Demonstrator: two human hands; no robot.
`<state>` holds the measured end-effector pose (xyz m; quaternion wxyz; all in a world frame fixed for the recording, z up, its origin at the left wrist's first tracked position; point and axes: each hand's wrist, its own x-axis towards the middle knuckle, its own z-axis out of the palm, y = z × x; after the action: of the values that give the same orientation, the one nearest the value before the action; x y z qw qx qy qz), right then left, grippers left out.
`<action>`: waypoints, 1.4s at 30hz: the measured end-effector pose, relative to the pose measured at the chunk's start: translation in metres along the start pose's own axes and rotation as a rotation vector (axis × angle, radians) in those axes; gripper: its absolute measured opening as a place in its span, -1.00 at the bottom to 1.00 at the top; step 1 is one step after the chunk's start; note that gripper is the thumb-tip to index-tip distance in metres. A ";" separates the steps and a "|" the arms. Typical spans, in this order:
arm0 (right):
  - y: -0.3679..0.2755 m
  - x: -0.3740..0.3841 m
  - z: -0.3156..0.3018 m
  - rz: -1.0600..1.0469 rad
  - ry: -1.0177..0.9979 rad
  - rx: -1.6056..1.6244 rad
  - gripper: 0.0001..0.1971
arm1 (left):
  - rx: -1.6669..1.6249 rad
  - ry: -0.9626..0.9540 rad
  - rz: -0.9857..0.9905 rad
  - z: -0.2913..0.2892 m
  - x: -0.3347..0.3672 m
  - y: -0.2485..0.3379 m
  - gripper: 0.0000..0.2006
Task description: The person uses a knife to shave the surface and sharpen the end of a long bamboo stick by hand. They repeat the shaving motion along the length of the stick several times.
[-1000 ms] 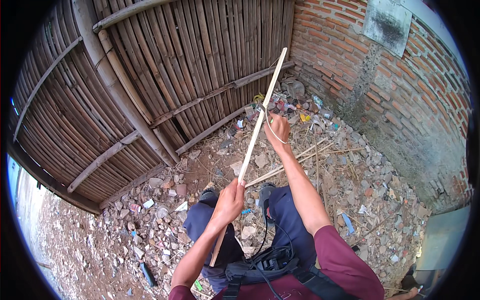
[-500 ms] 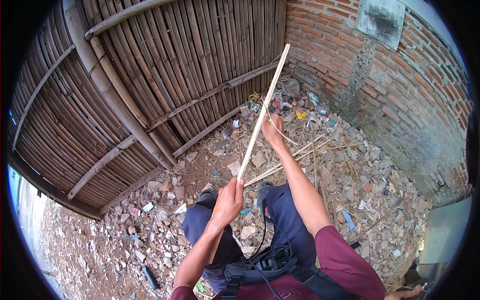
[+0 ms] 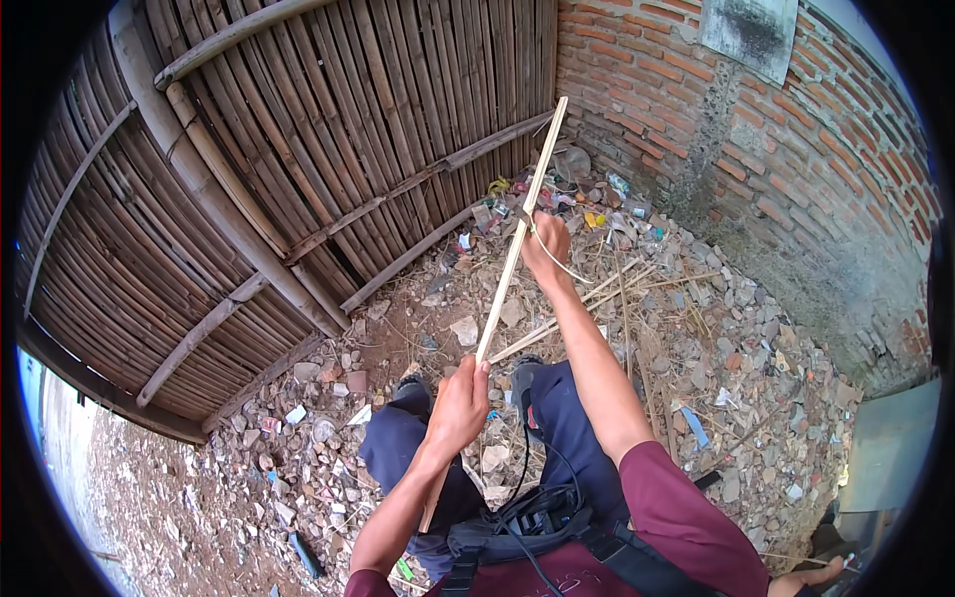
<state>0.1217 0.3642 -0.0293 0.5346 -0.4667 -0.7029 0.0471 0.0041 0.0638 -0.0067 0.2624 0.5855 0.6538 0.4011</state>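
A long pale bamboo strip [image 3: 504,284] slants up and away from me, split lengthwise at its far part. My left hand [image 3: 460,403] is closed round it, and its lower end shows under my wrist. Farther up, my right hand [image 3: 547,249] is closed on what looks like a knife [image 3: 523,214]; only a small dark blade shows against the strip, and the fist hides the handle. A thin curled shaving [image 3: 559,261] hangs beside that hand. My legs are bent under the work, with a black pouch and cables [image 3: 532,522] at my waist.
A bamboo slat wall [image 3: 398,109] stands at the left and a brick wall [image 3: 676,109] at the right. More pale strips [image 3: 597,303] lie on the rubble-strewn ground [image 3: 756,388]. At the lower right, another person's hand [image 3: 811,577] shows near a grey panel [image 3: 885,458].
My right hand has shifted slightly away from me, and the dark blade now shows against the strip. My left hand keeps its grip. The whole view has moved a little.
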 end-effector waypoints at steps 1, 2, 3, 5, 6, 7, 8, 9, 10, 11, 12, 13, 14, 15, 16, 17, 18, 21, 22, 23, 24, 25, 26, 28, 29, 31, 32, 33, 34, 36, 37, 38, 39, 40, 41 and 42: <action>0.001 0.000 0.002 0.000 -0.001 0.001 -0.62 | 0.001 -0.015 -0.007 -0.002 0.002 0.001 -0.70; 0.002 0.000 0.003 0.016 -0.015 -0.027 -0.62 | 0.002 -0.029 -0.015 -0.004 0.003 0.001 -0.70; 0.003 -0.001 0.005 0.031 -0.030 -0.054 -0.63 | 0.003 -0.028 -0.016 -0.005 0.003 -0.001 -0.70; -0.001 0.000 0.011 0.049 -0.052 -0.053 -0.63 | -0.061 -0.049 -0.033 -0.009 0.001 -0.007 -0.68; -0.004 -0.001 0.015 0.067 -0.073 -0.056 -0.63 | -0.055 -0.042 -0.038 -0.013 -0.002 -0.008 -0.68; -0.007 0.000 0.022 0.089 -0.062 -0.073 -0.65 | -0.073 -0.067 -0.097 -0.017 -0.003 -0.008 -0.68; -0.005 -0.005 0.032 0.119 -0.052 -0.091 -0.67 | -0.089 -0.098 -0.160 -0.021 -0.006 -0.007 -0.69; 0.074 0.018 0.020 0.455 0.020 -0.229 -0.70 | -0.115 -0.145 -0.116 -0.008 -0.013 0.004 -0.69; 0.118 0.025 0.004 0.723 -0.025 -0.253 -0.66 | -0.124 -0.140 -0.033 -0.014 -0.038 0.001 -0.68; 0.122 0.013 0.004 0.649 -0.077 -0.280 -0.61 | -0.090 -0.107 0.016 -0.037 -0.059 -0.005 -0.68; 0.150 0.008 -0.002 0.494 0.043 -0.330 -0.62 | -0.078 -0.091 0.033 -0.054 -0.059 -0.005 -0.68; 0.141 -0.008 -0.008 0.384 0.032 -0.375 -0.64 | -0.158 -0.134 -0.088 -0.063 -0.068 -0.015 -0.67; 0.137 -0.001 0.000 0.366 0.042 -0.344 -0.65 | -0.242 -0.178 -0.204 -0.067 -0.075 -0.023 -0.65; 0.144 0.001 -0.004 0.379 0.075 -0.327 -0.65 | -0.357 -0.195 -0.264 -0.071 -0.060 -0.023 -0.65; 0.153 0.008 -0.012 0.383 0.073 -0.347 -0.65 | -0.496 -0.232 -0.333 -0.070 -0.055 -0.019 -0.66; 0.163 0.017 -0.024 0.417 0.003 -0.067 -0.66 | -0.635 -0.274 -0.402 -0.066 -0.052 -0.015 -0.67; 0.156 0.019 -0.024 0.433 -0.034 0.094 -0.66 | -0.624 -0.274 -0.412 -0.069 -0.052 -0.016 -0.67; 0.076 0.033 -0.028 0.734 -0.391 0.932 -0.67 | -0.679 -0.204 -0.428 -0.080 -0.049 -0.024 -0.68; 0.040 0.034 -0.035 0.711 -0.431 0.978 -0.66 | -0.619 -0.167 -0.383 -0.081 -0.045 -0.025 -0.67; 0.007 0.031 -0.042 0.689 -0.468 1.023 -0.64 | -0.559 -0.133 -0.338 -0.081 -0.041 -0.026 -0.66; -0.020 0.028 -0.049 0.619 -0.534 0.991 -0.61 | -0.407 -0.068 -0.238 -0.080 -0.036 -0.029 -0.64; -0.037 0.025 -0.056 0.548 -0.588 0.949 -0.57 | -0.409 -0.074 -0.233 -0.079 -0.029 -0.026 -0.64; -0.048 0.019 -0.061 0.510 -0.578 0.939 -0.54 | -0.423 -0.091 -0.248 -0.077 -0.021 -0.021 -0.63; -0.065 0.008 -0.063 0.479 -0.567 0.999 -0.50 | -0.431 -0.108 -0.263 -0.078 -0.008 -0.015 -0.62; -0.070 0.004 -0.059 0.480 -0.565 1.003 -0.50 | -0.439 -0.107 -0.286 -0.079 -0.004 -0.013 -0.62; -0.077 -0.003 -0.052 0.551 -0.588 1.168 -0.54 | -0.443 -0.105 -0.309 -0.079 -0.001 -0.014 -0.61; -0.079 -0.006 -0.048 0.626 -0.592 1.210 -0.59 | -0.332 -0.085 -0.245 -0.077 0.000 -0.018 -0.61; -0.080 -0.008 -0.046 0.627 -0.593 1.214 -0.59 | -0.220 -0.065 -0.181 -0.076 0.001 -0.021 -0.62; -0.079 -0.010 -0.043 0.599 -0.595 1.197 -0.61 | -0.219 -0.064 -0.184 -0.074 0.002 -0.023 -0.62; -0.075 -0.012 -0.040 0.600 -0.581 1.170 -0.69 | -0.043 -0.050 -0.117 -0.070 0.002 -0.025 -0.61; -0.074 -0.012 -0.042 0.604 -0.585 1.169 -0.69 | -0.044 -0.051 -0.122 -0.070 0.003 -0.024 -0.61; -0.073 -0.012 -0.044 0.583 -0.602 1.181 -0.69 | 0.026 -0.070 -0.142 -0.072 0.004 -0.023 -0.62; -0.072 -0.013 -0.046 0.561 -0.619 1.193 -0.70 | 0.096 -0.089 -0.161 -0.073 0.006 -0.023 -0.63; -0.076 -0.013 -0.048 0.554 -0.614 1.212 -0.70 | 0.096 -0.086 -0.164 -0.072 0.006 -0.023 -0.63; -0.077 -0.014 -0.048 0.554 -0.619 1.214 -0.70 | 0.143 0.009 -0.056 -0.069 0.007 -0.023 -0.63; -0.077 -0.014 -0.048 0.548 -0.608 1.218 -0.70 | 0.190 0.103 0.052 -0.067 0.009 -0.023 -0.60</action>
<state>0.1131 0.2908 0.0248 0.4494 -0.2122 -0.5275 0.6890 -0.0649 0.0577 0.0117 0.1613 0.6032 0.6861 0.3734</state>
